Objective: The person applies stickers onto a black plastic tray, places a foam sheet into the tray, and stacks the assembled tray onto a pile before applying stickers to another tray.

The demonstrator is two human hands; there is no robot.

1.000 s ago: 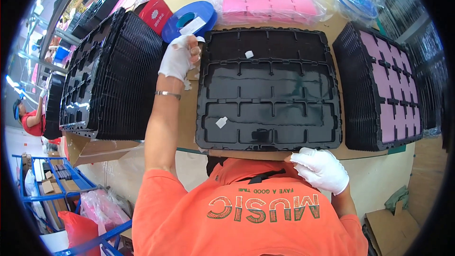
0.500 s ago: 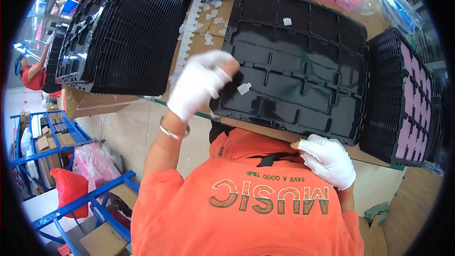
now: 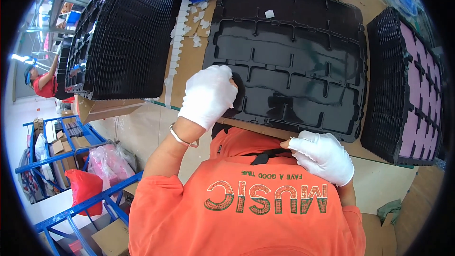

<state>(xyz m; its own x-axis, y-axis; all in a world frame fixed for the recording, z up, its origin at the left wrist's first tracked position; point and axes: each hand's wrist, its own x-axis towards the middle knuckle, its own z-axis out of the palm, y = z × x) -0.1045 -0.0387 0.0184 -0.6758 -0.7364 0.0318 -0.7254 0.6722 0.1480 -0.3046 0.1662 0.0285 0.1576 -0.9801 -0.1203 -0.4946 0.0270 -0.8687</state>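
In the head view, a shallow black plastic tray with moulded cross-shaped ribs [image 3: 270,45] lies flat across the upper centre of the frame, with a small white paper-like tab [image 3: 269,14] on its far part. The white-gloved left hand [image 3: 208,96], fingers curled, is over the tray's lower left corner; whether it grips anything cannot be told. The white-gloved right hand [image 3: 322,159], well apart from it, is bent just beside the tray's lower edge, its grip likewise unclear. A tall stack of black plastic trays [image 3: 128,42] fills the upper left; another stack, faced with pale purple [image 3: 386,90], stands right. White scraps [image 3: 196,40] lie between the left stack and the tray.
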